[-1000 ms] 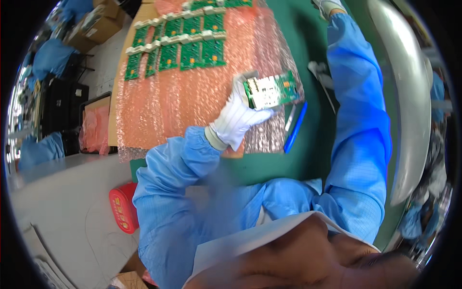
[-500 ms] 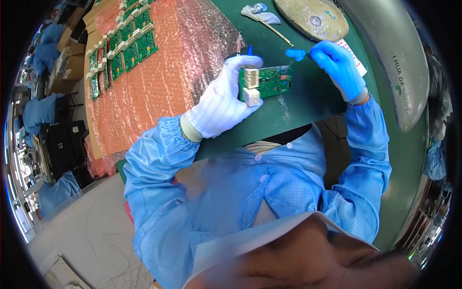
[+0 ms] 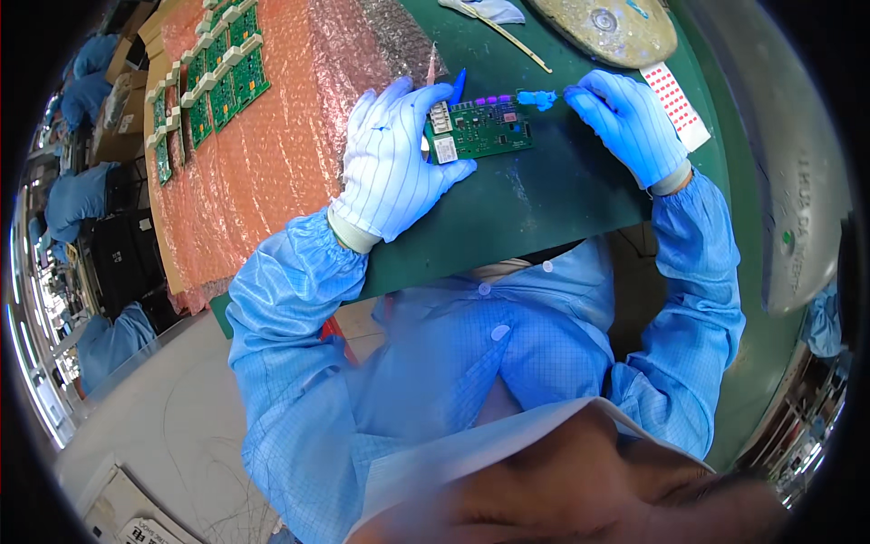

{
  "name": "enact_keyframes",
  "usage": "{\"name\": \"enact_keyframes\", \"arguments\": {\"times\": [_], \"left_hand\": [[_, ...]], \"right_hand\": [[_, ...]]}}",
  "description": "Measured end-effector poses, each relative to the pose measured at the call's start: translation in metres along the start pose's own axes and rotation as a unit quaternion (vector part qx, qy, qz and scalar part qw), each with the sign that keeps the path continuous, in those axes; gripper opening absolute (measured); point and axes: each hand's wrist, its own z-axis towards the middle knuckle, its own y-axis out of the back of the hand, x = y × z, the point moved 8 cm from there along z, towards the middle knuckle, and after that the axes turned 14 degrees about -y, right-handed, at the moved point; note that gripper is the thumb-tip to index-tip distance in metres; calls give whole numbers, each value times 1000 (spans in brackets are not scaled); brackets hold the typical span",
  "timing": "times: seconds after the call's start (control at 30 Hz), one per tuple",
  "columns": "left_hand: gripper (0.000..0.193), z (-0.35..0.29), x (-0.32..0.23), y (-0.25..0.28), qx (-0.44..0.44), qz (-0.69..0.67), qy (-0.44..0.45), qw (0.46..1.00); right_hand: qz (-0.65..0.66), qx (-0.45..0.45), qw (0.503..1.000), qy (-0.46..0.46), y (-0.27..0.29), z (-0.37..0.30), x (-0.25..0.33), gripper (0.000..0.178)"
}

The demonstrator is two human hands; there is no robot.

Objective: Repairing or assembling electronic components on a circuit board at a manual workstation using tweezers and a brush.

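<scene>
My left hand (image 3: 385,163), in a white striped glove, grips the left end of a green circuit board (image 3: 489,136), thumb below and fingers above. White block connectors (image 3: 444,136) sit at that end, and the component side faces up. My right hand (image 3: 630,122), gloved alike, is pinched closed at the right of the board. At its fingertips a ragged bright blue clump (image 3: 536,100) sticks out, at the board's upper right corner. Whatever joins clump and fingers is too small to make out, and I cannot tell whether the clump touches the board.
Pink bubble wrap (image 3: 281,154) covers the left side, with several circuit boards (image 3: 222,77) on it. Beyond the held board are a blue pointed thing (image 3: 459,86), a thin stick (image 3: 517,45) and a white cloth (image 3: 494,9). An oval base (image 3: 603,27), a red-dotted sheet (image 3: 675,104) and a grey lamp (image 3: 797,163) stand right.
The board has gone slightly left and turned flatter, its face now more upward. My right hand and the blue clump have come a little left, closer to the board's upper corner. The view has shifted slightly.
</scene>
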Motion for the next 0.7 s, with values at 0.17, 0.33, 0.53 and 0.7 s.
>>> {"name": "enact_keyframes", "arguments": {"times": [0.17, 0.33, 0.53, 0.7], "left_hand": [[77, 3, -2, 2, -11, -23, 0, 1000], [77, 1, 0, 3, -21, -42, 12, 999], [77, -1, 2, 1, -30, -53, 8, 998], [76, 1, 0, 1, -26, -49, 15, 998]], "right_hand": [[-50, -13, 998, 23, -5, 2, 4, 22], [-102, -28, 990, 94, -22, 5, 39, 21], [-52, -25, 998, 24, -8, 3, 8, 15], [-108, -50, 989, 89, -14, 3, 36, 14]]}}
